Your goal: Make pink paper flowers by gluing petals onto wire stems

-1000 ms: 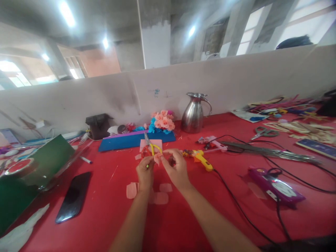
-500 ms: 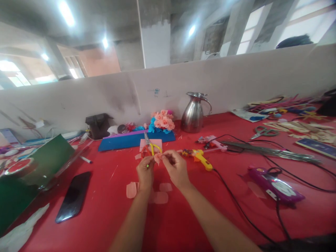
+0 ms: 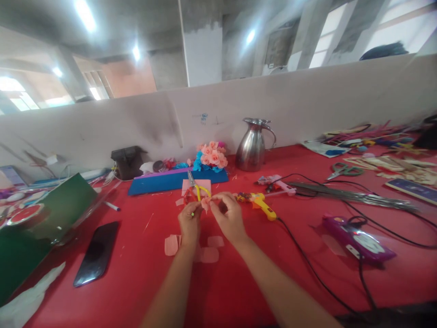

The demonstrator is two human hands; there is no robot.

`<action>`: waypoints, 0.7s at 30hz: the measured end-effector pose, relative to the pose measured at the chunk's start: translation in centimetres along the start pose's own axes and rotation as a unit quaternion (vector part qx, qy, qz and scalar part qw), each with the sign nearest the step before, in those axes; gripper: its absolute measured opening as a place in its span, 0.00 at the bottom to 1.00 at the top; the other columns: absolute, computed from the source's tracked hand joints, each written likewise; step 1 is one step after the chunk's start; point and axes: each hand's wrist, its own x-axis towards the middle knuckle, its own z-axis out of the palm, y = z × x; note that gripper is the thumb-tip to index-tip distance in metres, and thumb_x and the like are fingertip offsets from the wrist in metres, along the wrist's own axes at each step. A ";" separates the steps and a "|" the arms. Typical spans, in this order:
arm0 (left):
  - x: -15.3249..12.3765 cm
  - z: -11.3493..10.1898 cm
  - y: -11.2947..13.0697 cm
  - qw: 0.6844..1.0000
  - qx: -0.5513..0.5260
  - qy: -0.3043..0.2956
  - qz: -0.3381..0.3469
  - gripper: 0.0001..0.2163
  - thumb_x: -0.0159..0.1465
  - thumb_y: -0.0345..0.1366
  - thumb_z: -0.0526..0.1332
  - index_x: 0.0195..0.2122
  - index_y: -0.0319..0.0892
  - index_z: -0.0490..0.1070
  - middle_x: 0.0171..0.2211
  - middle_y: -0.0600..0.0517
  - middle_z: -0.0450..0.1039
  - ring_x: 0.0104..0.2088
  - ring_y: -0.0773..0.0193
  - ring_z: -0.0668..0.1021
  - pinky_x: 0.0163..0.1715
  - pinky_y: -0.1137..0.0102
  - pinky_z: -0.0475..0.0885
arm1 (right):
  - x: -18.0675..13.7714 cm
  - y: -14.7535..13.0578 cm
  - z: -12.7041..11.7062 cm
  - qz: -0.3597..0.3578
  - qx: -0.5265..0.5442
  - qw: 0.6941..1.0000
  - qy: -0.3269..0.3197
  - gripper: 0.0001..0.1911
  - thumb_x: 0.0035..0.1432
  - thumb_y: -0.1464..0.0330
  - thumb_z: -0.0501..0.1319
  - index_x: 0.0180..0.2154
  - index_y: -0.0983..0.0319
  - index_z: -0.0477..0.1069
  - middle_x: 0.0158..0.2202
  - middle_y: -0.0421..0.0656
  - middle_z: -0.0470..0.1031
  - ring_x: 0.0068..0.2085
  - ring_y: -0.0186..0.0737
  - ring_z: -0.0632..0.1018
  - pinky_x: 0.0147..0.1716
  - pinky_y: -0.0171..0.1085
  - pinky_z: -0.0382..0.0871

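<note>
Between my two hands is a small pink paper flower [image 3: 205, 203]. My left hand [image 3: 190, 224] is closed around its stem, whose green end pokes out of the fist. With thumb and forefinger, my right hand [image 3: 229, 217] pinches the flower's petals from the right. Just beyond the flower lie scissors [image 3: 194, 184] with yellow and orange handles, on a pink paper piece [image 3: 205, 182]. Cut pink petals [image 3: 209, 255] lie on the red table [image 3: 146, 291] beneath my wrists, and more petals [image 3: 171, 245] sit left of my left wrist.
A yellow glue gun [image 3: 263, 207] with a black cable lies to the right, near a purple power strip [image 3: 358, 241]. At the back stand a steel jug [image 3: 251, 146] and a pink flower bunch [image 3: 213, 156]. A phone [image 3: 96, 253] and green board [image 3: 68, 209] are left.
Both hands keep hold of the pink flower in nearly the same place. The right fingers have shifted very slightly at the petals, and the camera view has moved a little.
</note>
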 end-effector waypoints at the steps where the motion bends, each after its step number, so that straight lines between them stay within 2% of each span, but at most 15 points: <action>1: 0.0 0.0 0.1 1.000 -0.002 0.000 -0.003 0.05 0.53 0.32 0.60 0.27 0.43 0.77 0.27 0.52 0.76 0.29 0.64 0.75 0.32 0.72 0.68 | 0.0 0.0 0.0 0.001 0.002 1.000 0.000 0.05 0.54 0.67 0.58 0.31 0.61 0.70 0.33 0.43 0.69 0.27 0.33 0.69 0.26 0.33 0.64; 8: 0.0 -0.1 0.0 1.000 -0.002 -0.006 -0.006 0.05 0.53 0.31 0.61 0.28 0.43 0.77 0.28 0.52 0.76 0.31 0.64 0.75 0.34 0.71 0.68 | -0.2 0.3 0.3 0.062 0.064 0.996 -0.020 0.07 0.55 0.64 0.56 0.32 0.61 0.68 0.28 0.42 0.73 0.25 0.34 0.70 0.24 0.33 0.64; 15: -0.1 0.1 0.2 1.000 -0.018 -0.007 -0.018 0.05 0.53 0.33 0.62 0.27 0.43 0.77 0.27 0.51 0.76 0.30 0.64 0.75 0.33 0.71 0.68 | -0.3 0.6 0.4 0.083 0.133 0.988 0.007 0.06 0.53 0.64 0.58 0.32 0.61 0.66 0.27 0.40 0.72 0.25 0.33 0.71 0.24 0.32 0.64; 21: -0.1 0.0 -0.1 0.999 -0.027 -0.008 -0.023 0.06 0.54 0.34 0.61 0.29 0.42 0.77 0.29 0.51 0.76 0.31 0.64 0.75 0.33 0.71 0.68 | -0.3 0.6 0.5 0.082 0.156 0.983 -0.043 0.11 0.52 0.65 0.59 0.39 0.60 0.64 0.32 0.41 0.72 0.27 0.33 0.72 0.25 0.32 0.65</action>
